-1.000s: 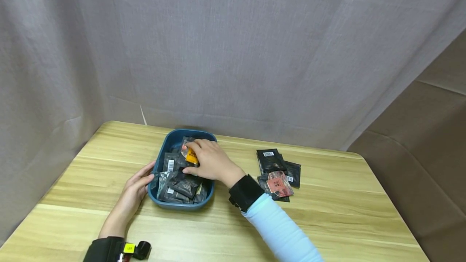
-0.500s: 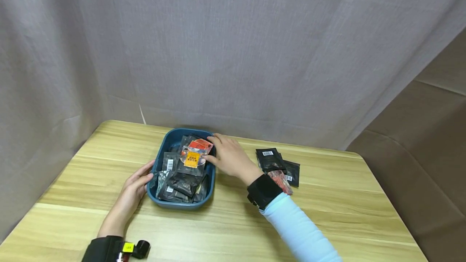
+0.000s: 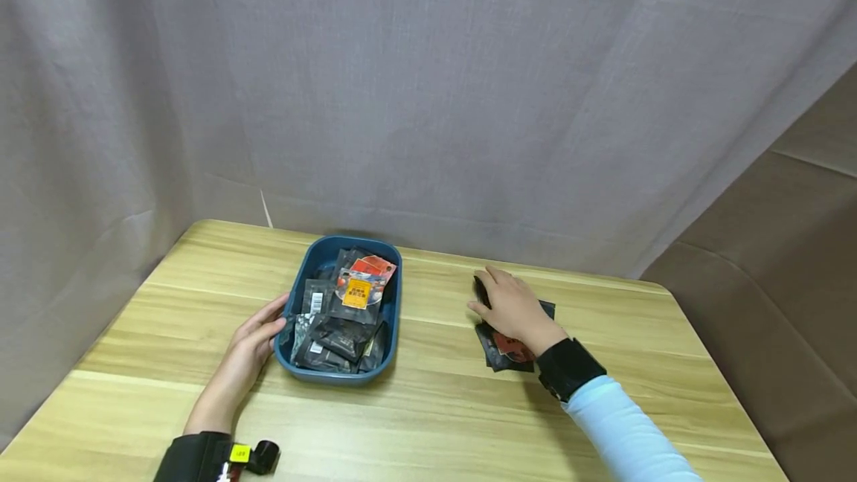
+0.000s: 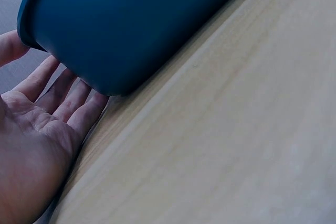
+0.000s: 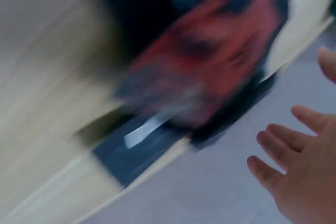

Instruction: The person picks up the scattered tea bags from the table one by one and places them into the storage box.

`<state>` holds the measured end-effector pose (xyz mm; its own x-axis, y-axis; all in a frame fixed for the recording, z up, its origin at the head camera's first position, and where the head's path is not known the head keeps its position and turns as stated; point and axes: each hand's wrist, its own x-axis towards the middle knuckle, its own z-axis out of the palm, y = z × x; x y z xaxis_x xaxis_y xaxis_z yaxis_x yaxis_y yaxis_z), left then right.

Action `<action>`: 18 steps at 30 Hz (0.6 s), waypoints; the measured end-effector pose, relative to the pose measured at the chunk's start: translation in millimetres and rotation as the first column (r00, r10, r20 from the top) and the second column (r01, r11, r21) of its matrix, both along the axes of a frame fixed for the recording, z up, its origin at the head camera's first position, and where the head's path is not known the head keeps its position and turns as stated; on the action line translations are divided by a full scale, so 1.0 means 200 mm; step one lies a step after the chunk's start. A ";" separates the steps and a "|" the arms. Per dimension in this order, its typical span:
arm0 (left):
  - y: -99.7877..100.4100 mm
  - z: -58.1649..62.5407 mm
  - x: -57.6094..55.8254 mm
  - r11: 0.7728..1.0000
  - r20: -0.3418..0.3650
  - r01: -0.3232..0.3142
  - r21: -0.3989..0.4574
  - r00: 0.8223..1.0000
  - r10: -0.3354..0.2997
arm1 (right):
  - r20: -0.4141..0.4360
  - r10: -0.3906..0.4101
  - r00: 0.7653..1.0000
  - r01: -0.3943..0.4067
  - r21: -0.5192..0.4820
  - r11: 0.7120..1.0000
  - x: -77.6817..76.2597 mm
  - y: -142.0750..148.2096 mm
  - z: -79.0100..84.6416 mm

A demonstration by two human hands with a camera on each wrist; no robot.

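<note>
My left hand touches the left side of a dark blue plastic bin. In the left wrist view its fingers lie fairly straight against the outer wall, with the thumb beside the rim. Flat black sachets fill much of the bin; an orange-labelled sachet is on top, beside a red-labelled sachet. Over at the right, my right hand hovers over a small pile of black sachets, hiding part of it. The blurred right wrist view shows relaxed fingers apart from a red-printed sachet.
Both bin and pile stand on a light wooden table. Grey cloth hangs behind its back edge, and a brown cloth borders the right side. Bare wood lies between bin and pile.
My right hand has let go of the orange-labelled sachet in the bin and moved right, to above the pile. The left hand has stayed at the bin's side.
</note>
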<state>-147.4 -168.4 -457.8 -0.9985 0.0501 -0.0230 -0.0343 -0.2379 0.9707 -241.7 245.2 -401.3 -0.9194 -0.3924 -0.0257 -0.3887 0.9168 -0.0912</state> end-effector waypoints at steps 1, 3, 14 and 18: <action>0.00 0.00 0.00 1.000 -0.001 0.000 0.000 1.000 0.000 | 0.014 -0.007 1.000 0.007 -0.005 1.000 -0.01 0.04 -0.01; 0.00 0.00 0.00 1.000 -0.002 -0.003 0.000 1.000 0.003 | 0.039 -0.014 0.999 0.015 -0.019 1.000 -0.02 0.10 -0.02; 0.00 0.00 0.01 1.000 -0.001 -0.009 0.004 1.000 0.009 | 0.117 -0.034 0.992 0.042 -0.066 0.997 -0.05 0.20 -0.05; 0.00 0.00 0.01 1.000 -0.001 -0.006 0.006 1.000 0.006 | 0.106 -0.048 0.993 0.056 -0.075 0.996 -0.05 0.20 -0.06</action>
<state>-146.4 -167.9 -458.2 -0.9988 0.0446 -0.0213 -0.0315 -0.2439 0.9693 -252.1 284.8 -412.9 -0.9326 -0.3484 -0.0939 -0.3251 0.9242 -0.2004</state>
